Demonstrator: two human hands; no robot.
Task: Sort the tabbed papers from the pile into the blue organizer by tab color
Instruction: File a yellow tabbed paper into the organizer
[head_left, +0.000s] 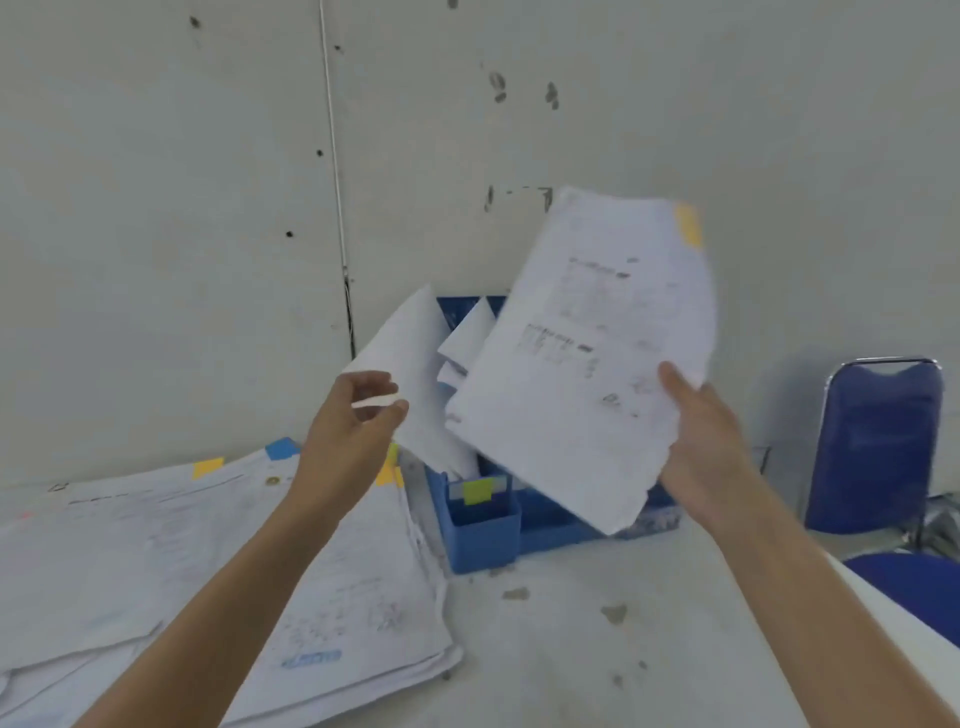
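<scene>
The right hand (701, 457) grips a printed sheet (587, 353) by its lower right edge, thumb on the front, holding it tilted in the air at centre frame, in front of the blue organizer (483, 535). A yellow tab (689, 224) sticks out at the sheet's upper right corner. The left hand (348, 431) hovers left of centre, its fingers (371, 382) loosely curved and parted from the thumb, gripping nothing, just beside a blank sheet (415, 353) standing in the organizer. The pile of papers (208, 551) lies on the surface (571, 654) at lower left. A blue chair (878, 441) stands at the right edge.
</scene>
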